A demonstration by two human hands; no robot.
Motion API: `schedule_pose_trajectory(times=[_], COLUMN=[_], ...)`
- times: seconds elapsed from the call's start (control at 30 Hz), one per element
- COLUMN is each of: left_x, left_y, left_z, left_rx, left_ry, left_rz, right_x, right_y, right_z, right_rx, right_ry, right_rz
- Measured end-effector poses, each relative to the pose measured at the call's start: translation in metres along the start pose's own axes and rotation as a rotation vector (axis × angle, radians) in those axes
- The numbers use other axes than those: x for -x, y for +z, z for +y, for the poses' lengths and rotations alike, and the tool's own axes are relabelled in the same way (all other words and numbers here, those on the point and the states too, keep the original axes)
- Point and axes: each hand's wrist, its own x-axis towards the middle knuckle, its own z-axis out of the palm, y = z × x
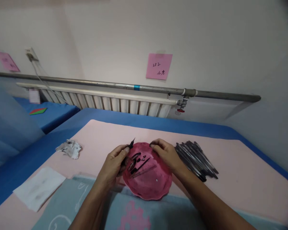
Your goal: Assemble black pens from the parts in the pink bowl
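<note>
My left hand (117, 160) pinches a small black pen tip piece (132, 143) between thumb and finger, its point upward, above the left rim of a pink scalloped plate (148, 191). My right hand (165, 153) is closed in a pinch at the plate's upper right rim; what lies between its fingertips is too small to make out. Dark stains show on the fingers of both. On the plate lie a black ink refill (143, 163), a clear pen barrel (145, 171) and several small dark pen parts (138, 159).
Several dark clear-barrelled pens (196, 159) lie in a bundle right of the plate. To the left are a crumpled stained tissue (70, 149) and a folded white paper towel (39, 188). A patterned cloth (86, 191) lies in front. Behind the blue-edged table stands a radiator (115, 103).
</note>
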Motion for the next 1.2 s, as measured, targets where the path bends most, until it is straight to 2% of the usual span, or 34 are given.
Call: schedule_pose_trajectory(times=[0.23, 0.33, 0.53, 0.73, 0.8, 0.97, 1.1, 1.2], left_x=[-0.002, -0.002, -0.002, -0.004, -0.005, -0.005, -0.004, -0.004], left_y=[-0.002, -0.002, -0.004, -0.004, -0.004, -0.006, -0.006, -0.006], left_z=[0.002, 0.004, 0.004, 0.000, 0.000, 0.001, 0.001, 0.002], left_rx=[0.019, 0.023, 0.029, 0.034, 0.033, 0.022, 0.010, 0.009], left_ry=[0.004, -0.003, -0.006, -0.004, -0.004, -0.013, -0.016, -0.013], left_rz=[0.040, 0.037, 0.054, 0.065, 0.063, 0.066, 0.066, 0.073], right_x=[0.009, 0.008, 0.004, 0.000, 0.000, 0.001, 0.001, 0.001], right_y=[0.018, 0.020, 0.018, 0.034, 0.035, 0.027, 0.019, 0.013], right_z=[0.008, 0.012, 0.018, 0.011, 0.011, 0.017, 0.017, 0.011], right_rx=[0.409, 0.585, 0.727, 0.857, 0.904, 1.001, 0.971, 0.962], right_ry=[-0.300, -0.394, -0.445, -0.617, -0.602, -0.489, -0.478, -0.412], right_rz=[-0.221, -0.269, -0.275, -0.453, -0.476, -0.392, -0.364, -0.305])
